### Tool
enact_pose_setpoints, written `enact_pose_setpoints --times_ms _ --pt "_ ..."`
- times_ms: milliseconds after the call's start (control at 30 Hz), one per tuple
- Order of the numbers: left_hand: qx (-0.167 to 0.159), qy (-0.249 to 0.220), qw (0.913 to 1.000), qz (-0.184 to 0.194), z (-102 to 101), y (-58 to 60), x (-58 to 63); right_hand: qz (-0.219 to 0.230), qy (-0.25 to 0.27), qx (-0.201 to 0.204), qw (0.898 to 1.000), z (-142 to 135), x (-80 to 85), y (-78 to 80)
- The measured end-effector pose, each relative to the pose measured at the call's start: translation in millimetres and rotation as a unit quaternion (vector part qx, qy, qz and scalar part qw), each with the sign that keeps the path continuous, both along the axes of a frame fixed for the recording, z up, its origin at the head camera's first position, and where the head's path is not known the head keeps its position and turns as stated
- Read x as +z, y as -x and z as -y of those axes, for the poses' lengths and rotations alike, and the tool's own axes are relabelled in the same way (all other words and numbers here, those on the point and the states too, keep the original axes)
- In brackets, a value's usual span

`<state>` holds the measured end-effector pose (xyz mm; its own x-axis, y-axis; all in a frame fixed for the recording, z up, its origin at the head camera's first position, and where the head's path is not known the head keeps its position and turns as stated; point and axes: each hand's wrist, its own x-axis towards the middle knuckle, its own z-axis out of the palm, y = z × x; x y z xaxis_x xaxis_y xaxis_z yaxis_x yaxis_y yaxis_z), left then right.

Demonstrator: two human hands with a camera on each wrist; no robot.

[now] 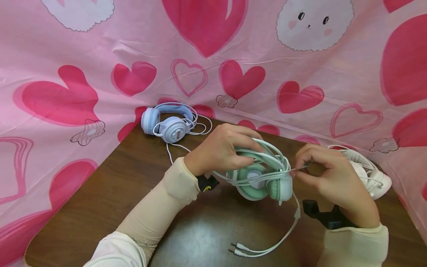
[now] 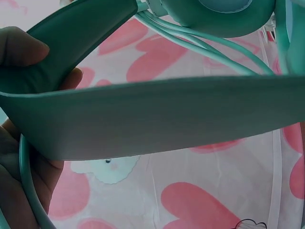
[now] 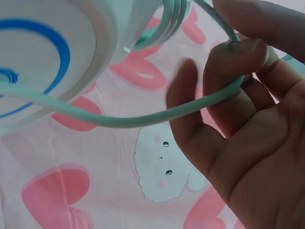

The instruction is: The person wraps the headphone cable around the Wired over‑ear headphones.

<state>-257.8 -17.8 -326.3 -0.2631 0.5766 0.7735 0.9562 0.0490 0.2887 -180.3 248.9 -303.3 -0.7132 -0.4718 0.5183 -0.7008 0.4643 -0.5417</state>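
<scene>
My left hand point(image 1: 227, 148) grips the headband of mint-green and white headphones point(image 1: 274, 190), holding them over the table. In the left wrist view, the thumb lies on the wide green headband point(image 2: 152, 119), and a strand of cable crosses the palm. Several loops of cable point(image 1: 263, 178) run around the headphones across both ear cups. At their right side, my right hand point(image 1: 337, 181) pinches the pale cord point(image 3: 138, 118), which curves past the white ear cup point(image 3: 66, 62) in the right wrist view. From below the right cup, the cable hangs down to two plugs point(image 1: 238, 249) near the front.
Pale blue headphones point(image 1: 173, 129) with a looped cord rest at the table's back left corner. White headphones point(image 1: 378, 181) lie at the right, partly behind my right hand. A pink heart-patterned cloth point(image 1: 207, 70) stands around the brown table point(image 1: 133, 178).
</scene>
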Motion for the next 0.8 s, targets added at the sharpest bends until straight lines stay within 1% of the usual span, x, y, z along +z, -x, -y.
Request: enact_pose_setpoints --times_ms 67,167,233,333,433,467,567,667,800 --pt "-0.004 0.0 1.0 0.002 0 0.3 0.2 -0.006 0.013 0.011 1.0 -3 -0.7 1.1" --pt "-0.019 -0.002 0.9998 0.006 1 0.5 0.8 -0.016 0.043 0.042 0.998 -6 -2.0 3.7" --pt "-0.038 -0.006 0.9992 0.011 1 0.6 1.5 -0.012 0.064 0.066 0.996 -7 -1.5 4.6" --pt "-0.071 -0.012 0.9972 0.021 1 0.9 2.6 0.002 0.085 0.087 0.993 -8 -0.3 3.1" --pt "-0.095 -0.015 0.9949 0.032 2 1.2 2.8 0.011 0.078 0.076 0.994 -11 -0.5 1.1" --pt "-0.102 -0.016 0.994 0.036 2 1.5 2.8 0.013 0.068 0.063 0.996 -12 -0.6 0.1" --pt "-0.123 -0.02 0.991 0.049 3 2.1 2.3 0.016 0.044 0.041 0.998 -14 -0.5 -1.6" --pt "-0.148 -0.025 0.9867 0.062 3 2.9 2.1 0.01 0.032 0.057 0.998 -14 0.9 0.3" --pt "-0.168 -0.032 0.9825 0.073 3 1.9 2.9 -0.013 0.028 0.116 0.993 -14 1.9 6.8"
